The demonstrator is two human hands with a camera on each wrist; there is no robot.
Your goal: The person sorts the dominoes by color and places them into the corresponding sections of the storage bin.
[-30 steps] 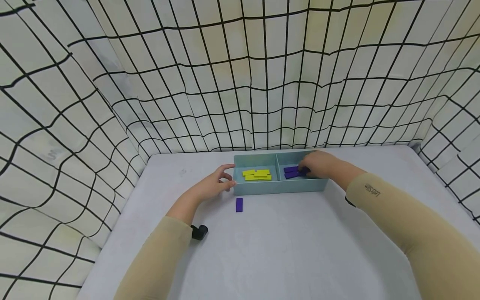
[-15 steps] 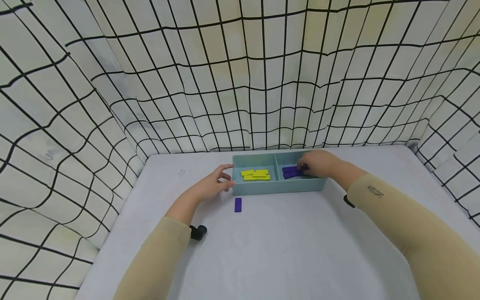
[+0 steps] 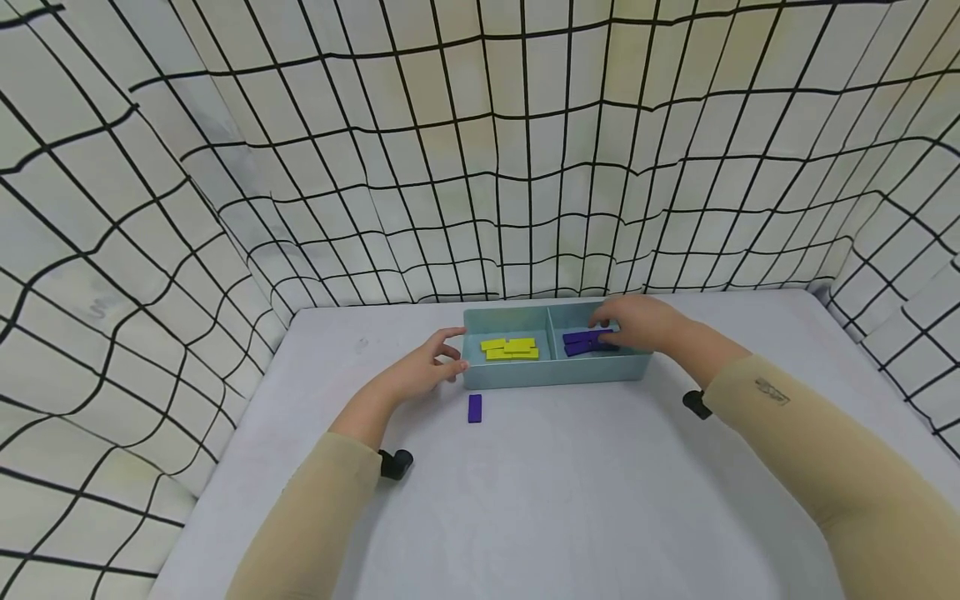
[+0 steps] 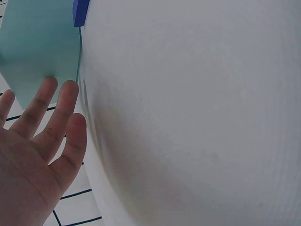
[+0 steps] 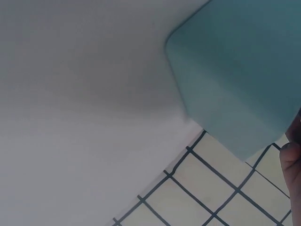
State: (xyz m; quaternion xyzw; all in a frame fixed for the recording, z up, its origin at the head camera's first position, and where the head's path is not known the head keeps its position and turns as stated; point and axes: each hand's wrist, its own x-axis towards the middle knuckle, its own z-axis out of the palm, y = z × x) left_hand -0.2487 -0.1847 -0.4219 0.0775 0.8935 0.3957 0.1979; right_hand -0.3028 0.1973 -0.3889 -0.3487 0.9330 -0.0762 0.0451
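Observation:
A light teal two-compartment tray [image 3: 555, 374] stands at the far side of the table. Several yellow blocks [image 3: 512, 349] lie in its left compartment, several purple blocks [image 3: 581, 341] in the right one. My left hand [image 3: 420, 368] is at the tray's left end, fingers spread and fingertips right at the wall; the left wrist view shows the palm and fingers beside the teal end. Over the right compartment, my right hand [image 3: 637, 322] has thumb and index finger apart above the purple blocks. The right wrist view catches only a bit of this hand [image 5: 292, 162] at its edge.
One loose purple block [image 3: 475, 408] lies on the white table [image 3: 555, 492] in front of the tray's left corner. Behind the table rises a white wall covering with a black grid [image 3: 510, 200], which also runs along both sides.
My right thumb and index finger have parted and lifted slightly from the purple blocks, more of which now show. The left hand stays at the tray's end.

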